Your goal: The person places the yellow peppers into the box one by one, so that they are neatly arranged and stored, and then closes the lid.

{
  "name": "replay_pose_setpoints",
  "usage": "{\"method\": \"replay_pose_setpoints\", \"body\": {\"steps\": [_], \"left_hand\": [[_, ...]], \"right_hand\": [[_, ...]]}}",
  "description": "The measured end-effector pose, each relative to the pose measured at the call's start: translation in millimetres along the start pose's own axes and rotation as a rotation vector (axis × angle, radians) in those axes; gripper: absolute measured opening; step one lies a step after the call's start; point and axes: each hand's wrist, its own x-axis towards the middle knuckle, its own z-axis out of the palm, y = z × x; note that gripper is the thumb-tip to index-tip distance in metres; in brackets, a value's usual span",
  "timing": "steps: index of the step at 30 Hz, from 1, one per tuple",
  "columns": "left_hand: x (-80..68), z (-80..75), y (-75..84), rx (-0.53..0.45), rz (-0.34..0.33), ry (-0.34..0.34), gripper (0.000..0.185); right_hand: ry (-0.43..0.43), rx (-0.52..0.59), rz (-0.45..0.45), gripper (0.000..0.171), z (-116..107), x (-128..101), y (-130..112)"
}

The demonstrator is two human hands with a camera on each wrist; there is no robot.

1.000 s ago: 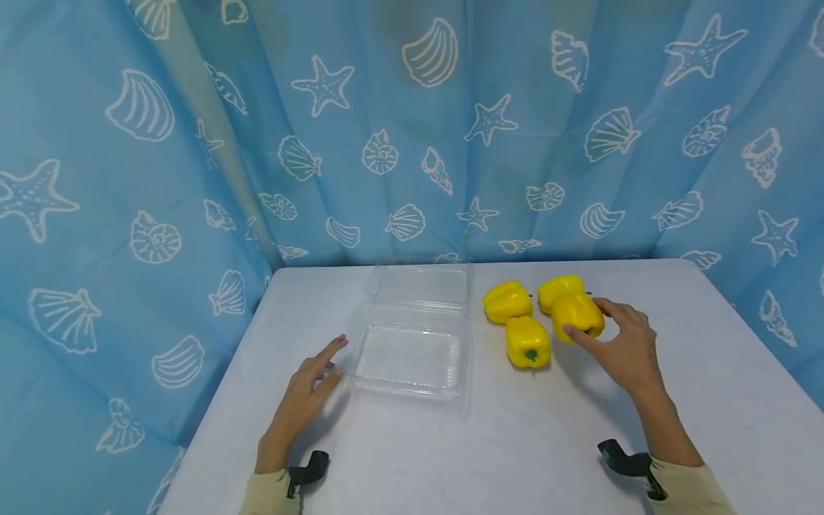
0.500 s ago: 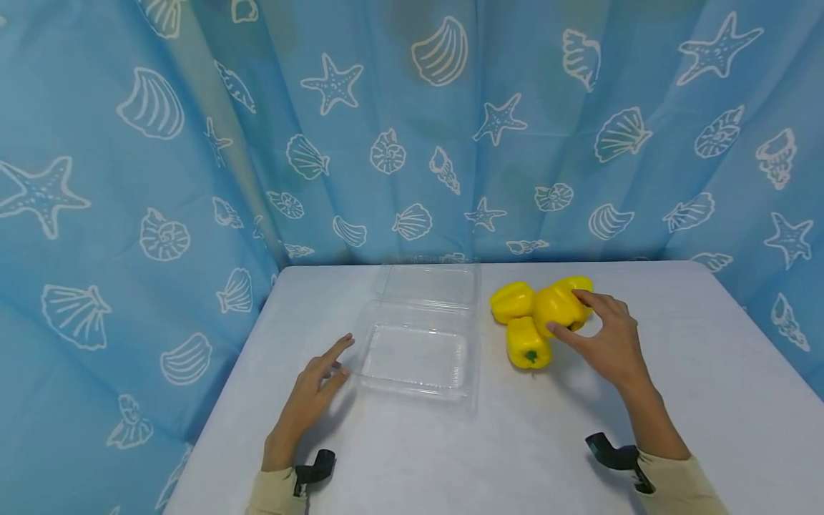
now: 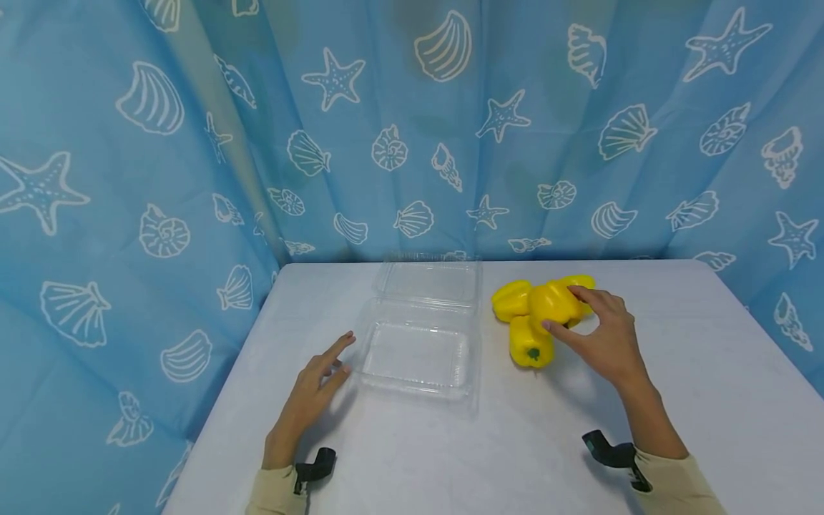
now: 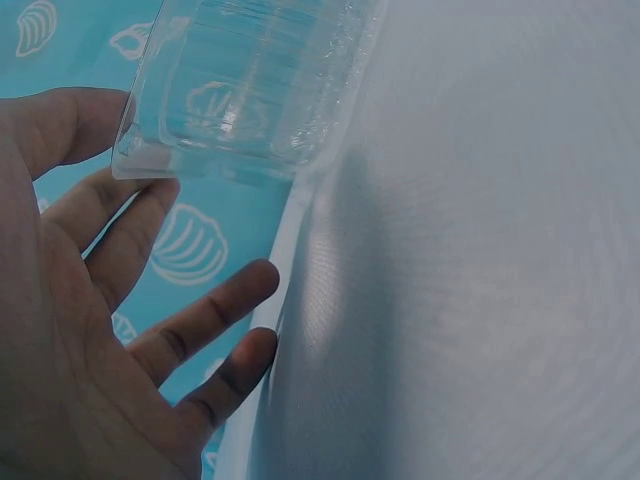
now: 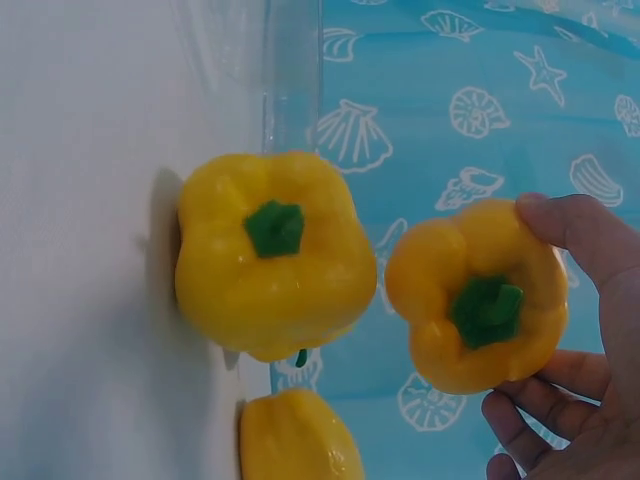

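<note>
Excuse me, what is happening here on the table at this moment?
A person sits at a white table. The right hand holds one yellow pepper in its grip, lifted above three other yellow peppers that lie on the table. The left hand rests flat beside an open clear plastic box, which holds nothing.

Left hand lies flat, fingers straight; right hand apparently raised, fingers curled.
</note>
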Motion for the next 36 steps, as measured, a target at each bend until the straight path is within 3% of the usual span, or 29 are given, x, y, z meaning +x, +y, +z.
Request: {"method": "replay_pose_setpoints", "body": {"steps": [15, 36], "left_hand": [[0.6, 0.0, 1.2, -0.021, -0.029, -0.015, 0.052], [0.6, -0.1, -2.3, -0.044, -0.018, -0.018, 0.052]], "right_hand": [[-0.054, 0.016, -0.016, 0.088, 11, 5, -19], [-0.113, 0.062, -0.131, 0.083, 36, 14, -38]]}}
